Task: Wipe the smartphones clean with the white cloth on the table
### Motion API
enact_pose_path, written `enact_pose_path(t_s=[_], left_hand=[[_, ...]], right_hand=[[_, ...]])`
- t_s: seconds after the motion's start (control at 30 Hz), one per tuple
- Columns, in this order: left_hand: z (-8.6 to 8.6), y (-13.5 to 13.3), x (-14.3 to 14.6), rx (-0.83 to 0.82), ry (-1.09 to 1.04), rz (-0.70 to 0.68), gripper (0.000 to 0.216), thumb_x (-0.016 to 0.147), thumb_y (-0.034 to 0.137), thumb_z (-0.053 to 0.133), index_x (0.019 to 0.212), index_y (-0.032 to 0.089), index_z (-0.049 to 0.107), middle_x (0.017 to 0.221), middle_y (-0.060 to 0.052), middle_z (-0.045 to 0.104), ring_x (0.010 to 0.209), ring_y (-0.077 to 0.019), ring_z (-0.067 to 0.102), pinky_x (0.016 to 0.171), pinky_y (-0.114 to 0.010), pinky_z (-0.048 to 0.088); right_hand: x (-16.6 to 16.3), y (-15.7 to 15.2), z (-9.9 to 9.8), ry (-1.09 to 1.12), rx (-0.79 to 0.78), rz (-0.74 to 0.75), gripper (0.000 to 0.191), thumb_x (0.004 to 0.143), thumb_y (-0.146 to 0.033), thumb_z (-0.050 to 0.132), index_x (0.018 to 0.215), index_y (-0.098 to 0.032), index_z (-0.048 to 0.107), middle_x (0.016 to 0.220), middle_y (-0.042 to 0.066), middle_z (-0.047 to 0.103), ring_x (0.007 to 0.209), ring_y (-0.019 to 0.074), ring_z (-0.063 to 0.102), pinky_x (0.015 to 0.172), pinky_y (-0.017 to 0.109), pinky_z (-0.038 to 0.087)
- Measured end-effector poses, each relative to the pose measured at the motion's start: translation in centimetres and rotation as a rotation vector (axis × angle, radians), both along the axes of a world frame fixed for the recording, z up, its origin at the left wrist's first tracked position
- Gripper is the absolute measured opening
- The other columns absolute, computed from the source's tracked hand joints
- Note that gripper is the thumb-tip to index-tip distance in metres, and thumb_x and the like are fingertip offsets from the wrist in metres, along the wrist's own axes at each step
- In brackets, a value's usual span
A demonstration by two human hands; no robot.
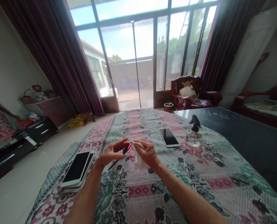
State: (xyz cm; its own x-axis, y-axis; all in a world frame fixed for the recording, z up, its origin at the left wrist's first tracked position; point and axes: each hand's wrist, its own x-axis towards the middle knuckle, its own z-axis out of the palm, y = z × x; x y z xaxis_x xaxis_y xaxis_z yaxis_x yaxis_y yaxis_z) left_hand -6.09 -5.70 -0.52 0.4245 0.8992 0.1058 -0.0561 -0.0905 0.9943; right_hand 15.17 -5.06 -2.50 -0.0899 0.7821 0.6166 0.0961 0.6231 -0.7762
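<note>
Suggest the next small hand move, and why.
Probably draw the white cloth gently along the dark-and-pink item: the right hand pinches the cloth close by, while the item sits between the left hand's thumb and fingers.

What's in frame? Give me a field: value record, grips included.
left grip: bare hand, fingers at a slim dark-and-red item; firmness of hold unclear
right grip: bare hand, closed on a white cloth or tissue
left side: stack of white-edged devices, top screen dark
right side: white-edged phone, lying screen up; beyond it, a clear bottle with a black top, upright
surface: floral tablecloth
background: glass doors between dark purple curtains
</note>
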Motion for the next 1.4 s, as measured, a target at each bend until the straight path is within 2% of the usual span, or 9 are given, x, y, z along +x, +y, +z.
enact_pose_path(t_s=[0.33, 0.43, 0.6, 0.73, 0.9, 1.13, 1.23, 1.4], left_hand=[[-0.6, 0.1, -0.6, 0.000, 0.009, 0.029, 0.079, 0.058, 0.015, 0.074, 0.134, 0.024, 0.053, 0.131, -0.008, 0.060, 0.127, -0.0319, 0.049, 0.111, -0.045, 0.035], [-0.5, 0.0, -0.6, -0.016, -0.028, 0.022, 0.078, 0.058, 0.015, 0.075, 0.133, 0.024, 0.055, 0.130, -0.008, 0.062, 0.125, -0.0317, 0.051, 0.111, -0.045, 0.034], [-0.4, -0.1, -0.2, -0.048, -0.073, -0.033, 0.077, 0.055, 0.010, 0.077, 0.129, 0.023, 0.059, 0.127, -0.010, 0.063, 0.125, -0.0328, 0.051, 0.111, -0.047, 0.032], [-0.5, 0.0, 0.1, -0.047, -0.092, -0.047, 0.076, 0.055, 0.008, 0.077, 0.128, 0.023, 0.060, 0.127, -0.010, 0.064, 0.123, -0.0329, 0.053, 0.110, -0.048, 0.032], [-0.8, 0.1, 0.1, -0.027, -0.118, -0.038, 0.073, 0.058, 0.005, 0.074, 0.126, 0.025, 0.061, 0.126, -0.008, 0.064, 0.122, -0.0302, 0.054, 0.110, -0.046, 0.032], [-1.0, 0.3, -0.3, -0.019, -0.117, -0.004, 0.074, 0.059, 0.009, 0.073, 0.130, 0.023, 0.058, 0.128, -0.008, 0.063, 0.125, -0.0327, 0.050, 0.111, -0.047, 0.031], [-0.9, 0.2, -0.3, -0.032, -0.147, -0.031, 0.074, 0.058, 0.008, 0.075, 0.129, 0.022, 0.059, 0.127, -0.009, 0.063, 0.125, -0.0325, 0.051, 0.111, -0.047, 0.029], [-0.7, 0.1, -0.1, -0.060, -0.158, -0.073, 0.075, 0.056, 0.006, 0.075, 0.128, 0.022, 0.060, 0.128, -0.009, 0.063, 0.124, -0.0319, 0.051, 0.112, -0.045, 0.029]], right_hand=[[-0.4, -1.4, 1.8, -0.069, 0.171, 0.028, 0.018, 0.081, -0.021, 0.059, 0.091, -0.022, 0.073, 0.080, 0.003, 0.067, 0.076, 0.0148, 0.062, 0.072, 0.027, 0.049], [-0.4, -1.3, 1.8, -0.065, 0.158, 0.046, 0.019, 0.080, -0.019, 0.058, 0.091, -0.022, 0.073, 0.081, 0.003, 0.067, 0.075, 0.0144, 0.062, 0.072, 0.026, 0.049], [-0.2, -0.4, 0.8, -0.061, 0.082, -0.067, 0.018, 0.081, -0.019, 0.058, 0.090, -0.020, 0.074, 0.082, 0.005, 0.068, 0.078, 0.0158, 0.063, 0.074, 0.027, 0.049], [-0.4, -0.3, 0.3, -0.055, 0.076, -0.097, 0.018, 0.081, -0.018, 0.058, 0.090, -0.021, 0.074, 0.082, 0.005, 0.069, 0.077, 0.0157, 0.063, 0.073, 0.027, 0.049], [-1.1, -1.3, 0.8, -0.002, 0.106, -0.090, 0.018, 0.081, -0.017, 0.060, 0.090, -0.022, 0.074, 0.080, 0.004, 0.067, 0.075, 0.0150, 0.062, 0.071, 0.026, 0.050], [-1.9, -2.2, 1.4, 0.033, 0.185, -0.028, 0.018, 0.083, -0.019, 0.060, 0.093, -0.022, 0.074, 0.081, 0.004, 0.068, 0.076, 0.0148, 0.063, 0.071, 0.027, 0.051], [-1.6, -1.4, 0.7, 0.010, 0.142, -0.058, 0.018, 0.083, -0.022, 0.060, 0.094, -0.022, 0.074, 0.083, 0.005, 0.068, 0.077, 0.0153, 0.063, 0.072, 0.027, 0.050], [-0.4, 0.3, -0.5, -0.023, 0.002, -0.222, 0.019, 0.083, -0.027, 0.057, 0.091, -0.021, 0.074, 0.083, 0.004, 0.069, 0.078, 0.0167, 0.063, 0.074, 0.027, 0.049]])
